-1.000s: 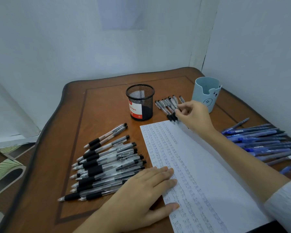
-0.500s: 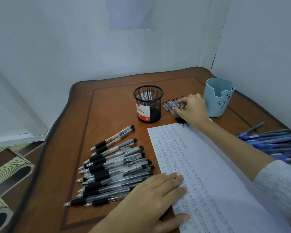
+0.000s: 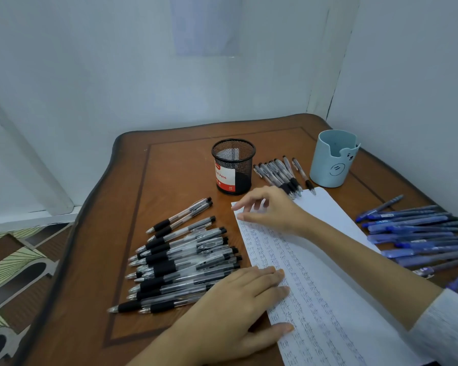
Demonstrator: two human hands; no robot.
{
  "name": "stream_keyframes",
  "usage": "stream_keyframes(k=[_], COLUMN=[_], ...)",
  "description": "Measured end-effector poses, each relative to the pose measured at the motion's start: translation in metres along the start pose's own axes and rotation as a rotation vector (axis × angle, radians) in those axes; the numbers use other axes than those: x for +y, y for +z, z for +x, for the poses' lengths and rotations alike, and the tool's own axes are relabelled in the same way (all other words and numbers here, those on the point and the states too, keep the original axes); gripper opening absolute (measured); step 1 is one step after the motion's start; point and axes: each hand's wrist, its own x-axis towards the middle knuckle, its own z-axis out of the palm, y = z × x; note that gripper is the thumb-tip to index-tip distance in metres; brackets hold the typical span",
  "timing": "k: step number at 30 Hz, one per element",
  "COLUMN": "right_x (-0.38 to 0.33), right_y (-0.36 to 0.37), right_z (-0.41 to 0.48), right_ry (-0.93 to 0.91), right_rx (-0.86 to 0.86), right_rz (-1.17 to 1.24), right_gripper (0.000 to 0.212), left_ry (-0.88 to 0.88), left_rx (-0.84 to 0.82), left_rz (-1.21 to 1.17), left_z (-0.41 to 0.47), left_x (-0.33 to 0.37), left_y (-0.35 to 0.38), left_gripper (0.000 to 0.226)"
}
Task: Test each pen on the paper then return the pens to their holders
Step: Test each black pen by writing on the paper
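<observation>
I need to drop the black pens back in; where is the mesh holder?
The black mesh holder stands upright at the table's far middle, left of the small row of pens and the blue cup.

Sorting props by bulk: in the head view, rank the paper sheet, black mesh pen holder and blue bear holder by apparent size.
1. Paper sheet, by far the largest.
2. and 3. Black mesh pen holder and blue bear holder look alike; unranked.

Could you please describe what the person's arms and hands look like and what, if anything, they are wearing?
Both hands are bare: no gloves, rings or watch are visible on the left hand or the right hand. The right forearm is uncovered up to a light grey, finely textured sleeve, pushed up near the elbow. The left forearm shows no sleeve within the frame.
</observation>
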Motion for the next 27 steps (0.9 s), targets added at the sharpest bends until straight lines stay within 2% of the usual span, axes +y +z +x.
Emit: stream_keyframes(k=[7,10,15,21,27], right_x=[-0.009,-0.011,-0.011,-0.005,-0.008], right_y=[0.024,0.03,0.032,0.012,-0.018], right_z=[0.018,0.028,0.031,0.02,-0.001], right_ry=[-0.029,-0.067,-0.101,0.047,0.135], right_rx=[-0.093,-0.152,-0.174,-0.05,0.149], right_rz=[0.033,-0.034,-0.127,0.104,0.482], right_gripper=[0.022,0.026,0.015,0.012,0.013], left_ry=[-0.001,0.008,0.007,0.01,0.01], left_rx=[-0.002,0.002,-0.012,0.007,0.018], left_rz=[0.002,0.018,0.023,-0.001,0.001], left_z=[0.0,0.001,0.001,0.001,0.0], left_x=[0.0,0.0,0.0,-0.001,-0.001], left_y=[-0.002,-0.002,-0.001,0.002,0.001], left_gripper=[0.049,0.049,0.05,0.05,0.049])
